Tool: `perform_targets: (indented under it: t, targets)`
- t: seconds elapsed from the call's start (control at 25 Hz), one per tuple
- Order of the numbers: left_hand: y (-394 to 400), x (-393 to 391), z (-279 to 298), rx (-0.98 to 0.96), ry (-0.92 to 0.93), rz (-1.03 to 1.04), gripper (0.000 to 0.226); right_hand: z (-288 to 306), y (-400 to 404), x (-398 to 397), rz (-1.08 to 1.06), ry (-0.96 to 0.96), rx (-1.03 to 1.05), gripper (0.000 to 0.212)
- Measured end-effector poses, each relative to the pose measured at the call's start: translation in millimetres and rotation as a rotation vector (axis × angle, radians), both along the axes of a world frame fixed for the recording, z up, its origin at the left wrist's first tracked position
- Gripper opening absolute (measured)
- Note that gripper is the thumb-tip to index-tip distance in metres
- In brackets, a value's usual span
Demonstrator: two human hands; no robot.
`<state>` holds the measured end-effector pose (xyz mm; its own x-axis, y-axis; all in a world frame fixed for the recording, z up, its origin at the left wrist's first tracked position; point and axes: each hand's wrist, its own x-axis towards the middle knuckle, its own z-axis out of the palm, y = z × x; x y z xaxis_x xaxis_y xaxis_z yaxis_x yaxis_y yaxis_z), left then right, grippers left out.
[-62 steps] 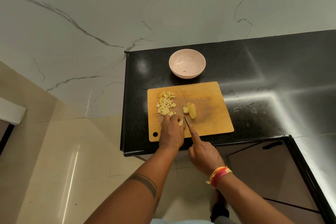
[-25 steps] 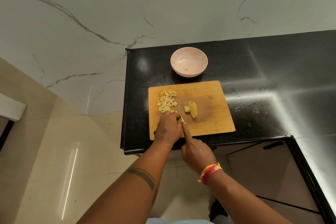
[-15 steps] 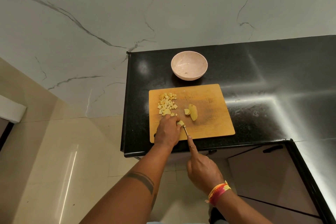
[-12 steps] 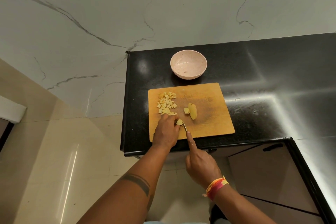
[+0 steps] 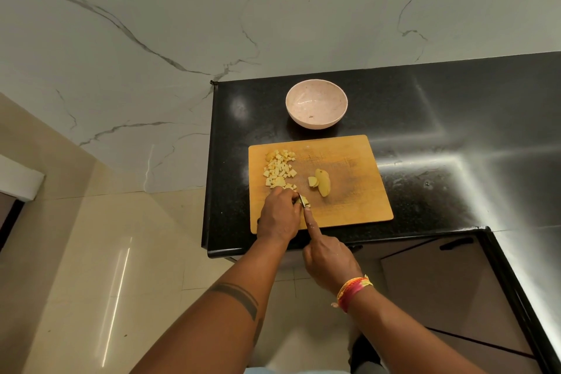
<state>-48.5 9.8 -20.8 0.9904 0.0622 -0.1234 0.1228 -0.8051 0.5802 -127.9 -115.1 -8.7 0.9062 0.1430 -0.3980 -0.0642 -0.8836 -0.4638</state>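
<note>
Fingers (image 5: 283, 195) of the left hand (image 5: 279, 217) curl over a small pale potato piece (image 5: 306, 202) near the front-left of the flat wooden board (image 5: 358, 197). Right hand (image 5: 329, 264) grips the knife (image 5: 301, 199), forefinger along its spine. Diced cubes (image 5: 279, 168) lie just behind. Open wood spreads rightward; glossy black counter (image 5: 425, 146) edge runs close below.
</note>
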Motion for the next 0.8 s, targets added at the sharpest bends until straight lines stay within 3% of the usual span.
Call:
perform_targets:
  t: [0.36, 0.6, 0.8]
  targets:
    - [-2, 3, 2, -0.02, 0.031, 0.055, 0.025, 4, -16, -32, -0.026, 0.006, 0.037, 0.084]
    - [0, -13, -7, -0.048, -0.029, -0.078, 0.031, -4, -7, -29, -0.157, 0.026, 0.092, 0.084]
    - [-2, 5, -4, 0.082, -0.042, -0.086, 0.019, -8, 13, -8, -0.122, 0.017, 0.114, 0.082]
